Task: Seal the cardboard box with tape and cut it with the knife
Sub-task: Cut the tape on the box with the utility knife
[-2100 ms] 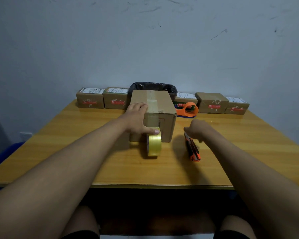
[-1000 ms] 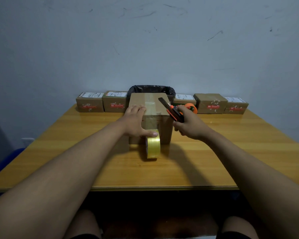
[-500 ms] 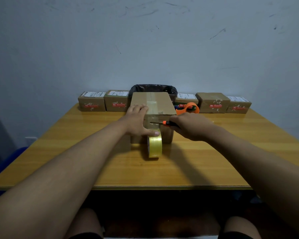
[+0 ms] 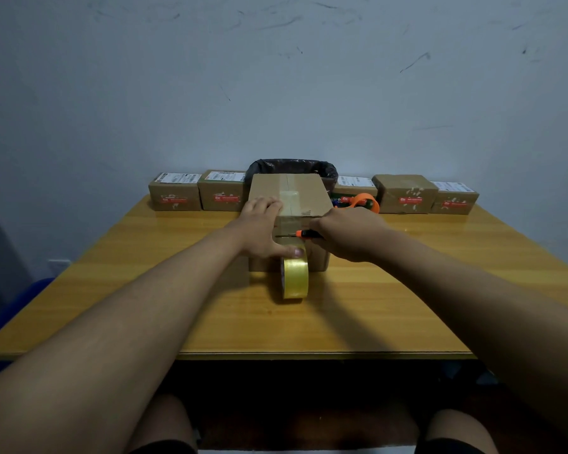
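Box (image 4: 304, 191) mid-desk (image 4: 407, 290), taped on top, roll (image 4: 295, 278) upright at its 6 o'clock; left hand (image 4: 259, 229) flat on the box, thumb on roll; right hand (image 4: 348, 232) at 3 o'clock grips knife (image 4: 304, 234), blade across front face.

Glossy wood-look table (image 4: 407, 290), matt brown cardboard box (image 4: 309, 188), shiny yellowish see-through tape roll (image 4: 295, 278), crinkly black plastic bin liner (image 4: 292, 166).
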